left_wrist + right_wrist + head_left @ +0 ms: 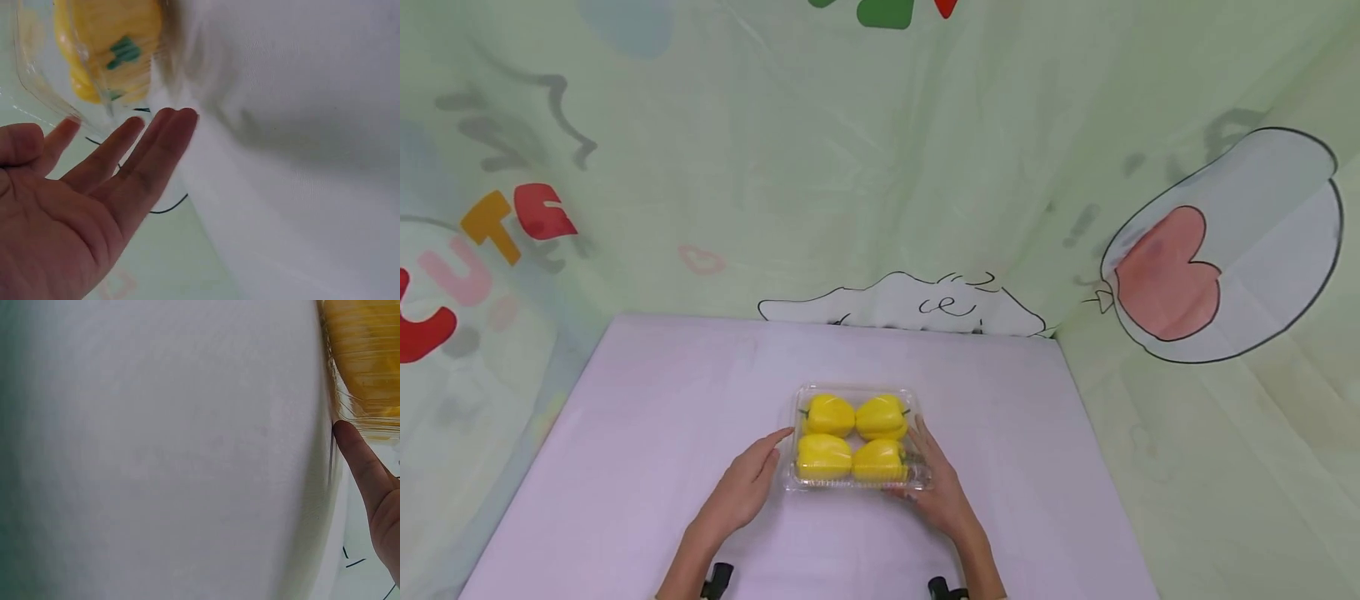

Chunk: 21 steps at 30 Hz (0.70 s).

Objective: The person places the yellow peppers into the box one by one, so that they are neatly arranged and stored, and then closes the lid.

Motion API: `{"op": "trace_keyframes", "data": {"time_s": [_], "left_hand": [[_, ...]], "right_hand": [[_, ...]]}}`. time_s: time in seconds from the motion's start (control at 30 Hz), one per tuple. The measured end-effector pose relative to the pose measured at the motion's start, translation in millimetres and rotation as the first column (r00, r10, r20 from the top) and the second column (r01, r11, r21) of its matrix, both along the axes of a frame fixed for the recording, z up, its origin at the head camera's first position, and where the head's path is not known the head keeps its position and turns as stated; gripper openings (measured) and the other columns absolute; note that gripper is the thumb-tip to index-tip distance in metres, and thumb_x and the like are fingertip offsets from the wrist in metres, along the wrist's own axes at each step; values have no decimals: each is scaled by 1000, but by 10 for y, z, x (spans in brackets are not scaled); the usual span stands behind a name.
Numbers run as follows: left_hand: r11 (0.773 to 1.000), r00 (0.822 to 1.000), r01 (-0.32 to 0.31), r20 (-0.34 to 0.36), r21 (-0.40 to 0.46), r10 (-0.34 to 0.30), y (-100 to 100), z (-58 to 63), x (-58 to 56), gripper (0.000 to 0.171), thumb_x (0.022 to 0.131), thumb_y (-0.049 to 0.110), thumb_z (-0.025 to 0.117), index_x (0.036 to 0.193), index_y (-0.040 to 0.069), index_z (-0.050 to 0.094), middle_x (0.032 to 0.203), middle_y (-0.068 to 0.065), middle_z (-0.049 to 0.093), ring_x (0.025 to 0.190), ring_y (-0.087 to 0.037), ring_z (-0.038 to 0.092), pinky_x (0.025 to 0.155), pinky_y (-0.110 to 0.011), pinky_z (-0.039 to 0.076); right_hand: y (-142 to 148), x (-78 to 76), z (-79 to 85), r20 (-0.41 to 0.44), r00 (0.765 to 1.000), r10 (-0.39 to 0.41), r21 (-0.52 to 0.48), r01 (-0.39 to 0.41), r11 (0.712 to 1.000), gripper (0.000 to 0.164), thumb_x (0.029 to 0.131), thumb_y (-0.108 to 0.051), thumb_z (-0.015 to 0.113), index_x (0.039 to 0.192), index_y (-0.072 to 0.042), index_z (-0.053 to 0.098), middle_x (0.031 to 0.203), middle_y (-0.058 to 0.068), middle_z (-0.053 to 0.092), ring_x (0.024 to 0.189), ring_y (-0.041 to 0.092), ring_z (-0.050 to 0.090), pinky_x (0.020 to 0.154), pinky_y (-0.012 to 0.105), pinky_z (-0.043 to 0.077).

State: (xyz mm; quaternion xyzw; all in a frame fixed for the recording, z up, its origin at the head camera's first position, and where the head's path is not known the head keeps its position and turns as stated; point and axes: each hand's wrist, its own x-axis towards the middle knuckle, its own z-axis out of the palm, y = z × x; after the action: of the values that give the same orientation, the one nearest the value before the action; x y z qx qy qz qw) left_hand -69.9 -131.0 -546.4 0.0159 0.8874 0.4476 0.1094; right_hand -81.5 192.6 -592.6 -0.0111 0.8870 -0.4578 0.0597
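Several yellow bell peppers point(882, 417) sit inside a clear plastic clamshell container point(853, 390) on the table. My right hand point(943, 496) holds the container's near right corner, thumb at the front edge and fingers along the right side. The right wrist view shows a digit of that hand right at the container's ribbed lower edge point(369, 425). On the other side, my left hand point(747, 483) has its fingers extended, with fingertips close to the container's left side. Its palm point(56, 231) holds nothing in the left wrist view, and a green stem point(124, 51) shows through the plastic.
A pale lilac cloth covers the table point(685, 392). Behind it and at both sides hangs a light green printed curtain point(820, 167) with letters, a heart and line drawings. Dark wrist straps point(718, 579) show at the bottom.
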Motion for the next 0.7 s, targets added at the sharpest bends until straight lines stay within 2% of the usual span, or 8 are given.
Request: {"op": "trace_keyframes", "data": {"time_s": [0.07, 0.13, 0.2, 0.27, 0.43, 0.7], "left_hand": [[1000, 1000, -1, 26, -12, 1, 20, 31, 71, 45, 115, 25, 41, 159, 22, 49, 151, -11, 62, 138, -36, 61, 112, -58, 55], [1000, 999, -3, 49, -12, 4, 41, 39, 123, 47, 113, 27, 46, 161, 24, 47, 136, -9, 70, 117, -28, 70, 92, -47, 63], [1000, 997, -3, 76, 4, 3, 61, 22, 160, 51, 111, 29, 52, 162, 25, 45, 118, -6, 73, 94, -17, 68, 73, -33, 59], [999, 995, 4, 98, 34, -8, 79, -10, 176, 56, 109, 28, 58, 163, 24, 43, 106, -6, 72, 78, -13, 63, 61, -26, 53], [993, 994, -12, 113, 119, -2, 111, -114, 180, 64, 105, 24, 65, 164, 22, 41, 95, -9, 68, 63, -15, 62, 52, -24, 54], [965, 983, -117, 166, 234, 79, 134, -218, 178, 65, 102, 14, 68, 162, 23, 44, 93, -13, 68, 66, -23, 67, 54, -25, 61]], "right_hand": [[2, -1, -1, -8, 1000, -1, -8, 1, 1000, 109, 69, -44, 97, 162, -32, 43, 179, -5, 20, 166, 35, 23, 132, 66, 20], [5, -3, -6, -13, 1000, 1, -12, -1, 1000, 108, 69, -44, 97, 162, -32, 43, 179, -5, 20, 165, 35, 23, 132, 66, 20], [10, -1, -11, -19, 1000, 5, -21, -6, 1000, 109, 70, -42, 97, 163, -30, 43, 179, -5, 20, 165, 34, 23, 133, 65, 21], [17, 5, -16, -30, 999, 13, -28, -13, 1000, 109, 71, -40, 97, 163, -27, 42, 179, -3, 21, 165, 35, 24, 132, 65, 21], [31, 17, -16, -50, 998, 24, -50, -26, 998, 109, 72, -34, 98, 164, -20, 41, 179, -1, 22, 165, 34, 25, 133, 62, 22], [34, 9, -14, -46, 999, 28, -64, -30, 997, 108, 74, -32, 97, 164, -19, 40, 179, -1, 21, 165, 33, 24, 134, 60, 21]]}}
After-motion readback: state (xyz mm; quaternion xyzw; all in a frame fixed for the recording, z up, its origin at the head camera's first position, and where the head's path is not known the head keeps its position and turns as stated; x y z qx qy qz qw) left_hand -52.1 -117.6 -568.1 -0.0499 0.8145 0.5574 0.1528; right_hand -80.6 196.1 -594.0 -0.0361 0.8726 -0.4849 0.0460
